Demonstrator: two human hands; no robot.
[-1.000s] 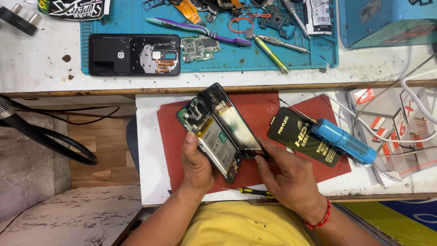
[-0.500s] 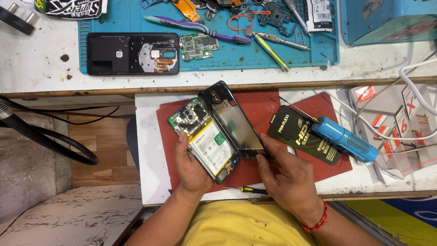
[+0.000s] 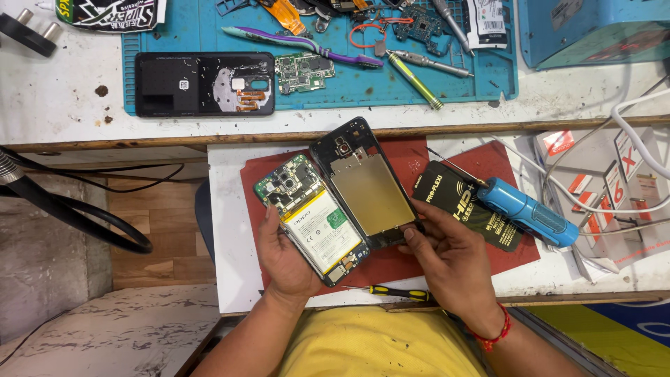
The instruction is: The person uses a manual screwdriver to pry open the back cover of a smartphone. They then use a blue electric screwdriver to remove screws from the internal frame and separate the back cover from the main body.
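Phone body [image 3: 315,222]: opened phone with circuit board and white battery showing, lying in the left hand [image 3: 285,257] over the red mat [image 3: 391,262]; long axis runs from upper left to lower right, camera end toward the upper left.
Frame [image 3: 366,185]: black mid-frame with gold-coloured plate, alongside the phone body on its right, their long edges touching; same slant, camera cutout at the far end.
Left hand: grip closed around the phone body from beneath, thumb on its left edge.
Right hand [image 3: 450,262]: grip pinching the frame at its lower right corner, thumb on top; fingers beneath are hidden, so contact there is probably but not certainly firm.
Near edge: small yellow-handled screwdriver [image 3: 391,293] lies just beside the front edge of the white tabletop [image 3: 230,265].
Right side: black packet [image 3: 466,204] and blue electric screwdriver [image 3: 527,211] near the right hand.
Far side: blue work mat [image 3: 447,87] with black back cover [image 3: 204,84], well apart.
Open room: bare tabletop left of the red mat.
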